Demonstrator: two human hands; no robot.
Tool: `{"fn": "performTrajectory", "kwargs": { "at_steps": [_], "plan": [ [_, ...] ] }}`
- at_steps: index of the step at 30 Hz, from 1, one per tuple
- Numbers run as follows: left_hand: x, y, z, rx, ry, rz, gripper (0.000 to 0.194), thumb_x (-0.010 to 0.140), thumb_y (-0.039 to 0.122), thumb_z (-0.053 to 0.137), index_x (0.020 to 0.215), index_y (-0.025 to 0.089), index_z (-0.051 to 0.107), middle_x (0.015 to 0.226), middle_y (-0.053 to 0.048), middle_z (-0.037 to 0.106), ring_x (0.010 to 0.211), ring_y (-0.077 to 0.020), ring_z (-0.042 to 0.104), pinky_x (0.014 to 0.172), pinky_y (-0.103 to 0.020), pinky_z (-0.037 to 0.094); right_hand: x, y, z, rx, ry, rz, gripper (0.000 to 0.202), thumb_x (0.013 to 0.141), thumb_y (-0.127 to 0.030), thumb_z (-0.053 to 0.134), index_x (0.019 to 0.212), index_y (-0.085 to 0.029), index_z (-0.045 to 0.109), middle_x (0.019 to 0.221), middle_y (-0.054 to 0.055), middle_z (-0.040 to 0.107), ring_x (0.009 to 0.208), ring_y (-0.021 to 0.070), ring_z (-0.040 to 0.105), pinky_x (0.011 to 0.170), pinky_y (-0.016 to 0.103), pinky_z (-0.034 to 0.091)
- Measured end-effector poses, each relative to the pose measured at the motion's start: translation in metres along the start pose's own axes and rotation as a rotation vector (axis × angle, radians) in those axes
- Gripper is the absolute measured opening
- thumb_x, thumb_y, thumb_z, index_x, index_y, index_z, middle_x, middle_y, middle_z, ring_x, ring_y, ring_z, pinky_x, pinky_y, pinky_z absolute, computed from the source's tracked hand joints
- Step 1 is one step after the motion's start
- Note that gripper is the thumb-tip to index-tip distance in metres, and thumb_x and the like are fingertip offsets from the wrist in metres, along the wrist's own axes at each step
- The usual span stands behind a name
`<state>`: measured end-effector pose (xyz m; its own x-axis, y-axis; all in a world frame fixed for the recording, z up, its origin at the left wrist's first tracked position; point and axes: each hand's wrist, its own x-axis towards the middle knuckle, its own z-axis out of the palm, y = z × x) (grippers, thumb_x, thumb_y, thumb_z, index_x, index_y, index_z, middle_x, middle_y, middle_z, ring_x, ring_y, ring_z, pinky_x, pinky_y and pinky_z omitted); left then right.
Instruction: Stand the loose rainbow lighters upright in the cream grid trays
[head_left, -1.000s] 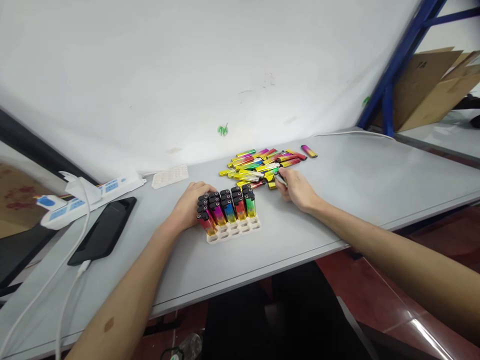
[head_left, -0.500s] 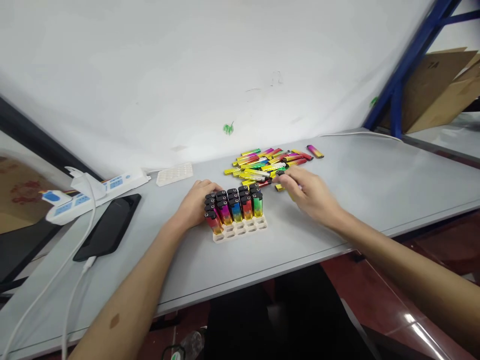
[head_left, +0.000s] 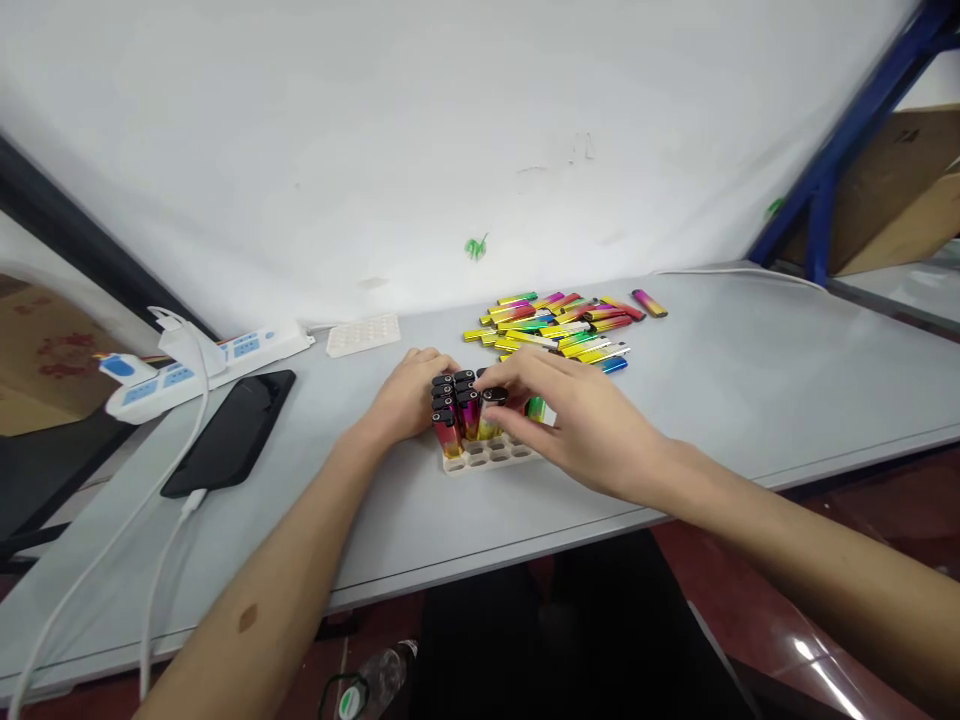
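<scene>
A white tray (head_left: 499, 455) with rows of holes stands on the table, and several upright lighters (head_left: 450, 432) with black tops and shiny coloured bodies fill its back rows. My left hand (head_left: 414, 395) is curled around the left and back side of the tray, its fingertips hidden behind the lighters. Over the tray, my right hand (head_left: 585, 415) pinches a yellowish lighter (head_left: 491, 412) upright by its black top, close to the row of front holes. That hand covers the tray's right part; a green lighter (head_left: 535, 408) shows below its fingers.
Behind the tray lies a loose heap of lighters (head_left: 555, 325), with one purple-yellow lighter (head_left: 649, 303) apart at its right. A second white tray (head_left: 364, 335) sits by the wall. On the left are a power strip (head_left: 247, 345), a black phone (head_left: 229, 435) and white cables.
My right hand has moved left from the heap to the tray, bringing a lighter with it. My left hand stays beside the tray. The whole view has shifted slightly.
</scene>
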<state>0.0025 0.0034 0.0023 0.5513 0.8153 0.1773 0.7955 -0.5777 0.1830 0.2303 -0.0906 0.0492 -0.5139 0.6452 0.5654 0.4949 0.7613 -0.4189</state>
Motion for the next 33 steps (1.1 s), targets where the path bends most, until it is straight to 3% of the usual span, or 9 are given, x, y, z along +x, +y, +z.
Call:
{"fn": "performTrajectory", "kwargs": {
  "at_steps": [11, 13, 16, 21, 33],
  "plan": [
    [-0.003, 0.004, -0.004, -0.059, 0.014, 0.003, 0.026, 0.074, 0.028, 0.068, 0.098, 0.019, 0.062, 0.101, -0.008, 0.064, 0.095, -0.0252, 0.055, 0.089, -0.039, 0.042, -0.001, -0.003, 0.004, -0.039, -0.047, -0.018, 0.022, 0.093, -0.023, 0.061, 0.115, -0.022, 0.065, 0.091, 0.003, 0.066, 0.078, 0.0141, 0.060, 0.068, 0.025, 0.044],
    [-0.003, 0.004, -0.003, -0.054, 0.014, -0.004, 0.030, 0.072, 0.028, 0.069, 0.099, 0.018, 0.061, 0.101, -0.009, 0.063, 0.094, -0.0253, 0.054, 0.089, -0.039, 0.042, 0.001, -0.004, 0.002, -0.046, -0.063, 0.016, 0.017, 0.091, -0.030, 0.066, 0.106, -0.021, 0.067, 0.086, 0.002, 0.065, 0.074, 0.0141, 0.059, 0.066, 0.025, 0.042],
    [-0.002, 0.003, -0.003, -0.048, 0.000, -0.010, 0.028, 0.073, 0.027, 0.068, 0.099, 0.019, 0.061, 0.100, -0.008, 0.063, 0.094, -0.0247, 0.054, 0.089, -0.039, 0.042, 0.006, -0.005, 0.000, -0.078, -0.099, 0.143, 0.027, 0.082, -0.045, 0.074, 0.088, -0.020, 0.065, 0.072, 0.000, 0.062, 0.063, 0.0132, 0.054, 0.057, 0.025, 0.036],
    [-0.003, 0.006, -0.005, -0.037, -0.010, -0.034, 0.031, 0.069, 0.026, 0.071, 0.098, 0.020, 0.062, 0.099, -0.007, 0.061, 0.093, -0.0250, 0.052, 0.086, -0.038, 0.042, 0.015, -0.011, 0.004, -0.248, -0.092, 0.240, 0.045, 0.082, -0.060, 0.067, 0.069, -0.019, 0.055, 0.061, 0.000, 0.056, 0.052, 0.0115, 0.043, 0.050, 0.027, 0.023],
    [-0.003, 0.007, -0.005, -0.037, -0.003, -0.048, 0.021, 0.070, 0.026, 0.071, 0.086, 0.019, 0.059, 0.094, -0.008, 0.061, 0.093, -0.0258, 0.052, 0.084, -0.039, 0.043, 0.022, -0.018, 0.016, -0.428, -0.147, 0.171, 0.043, 0.084, -0.059, 0.066, 0.088, -0.016, 0.062, 0.069, 0.004, 0.062, 0.056, 0.0146, 0.051, 0.049, 0.028, 0.021]
  ]
}}
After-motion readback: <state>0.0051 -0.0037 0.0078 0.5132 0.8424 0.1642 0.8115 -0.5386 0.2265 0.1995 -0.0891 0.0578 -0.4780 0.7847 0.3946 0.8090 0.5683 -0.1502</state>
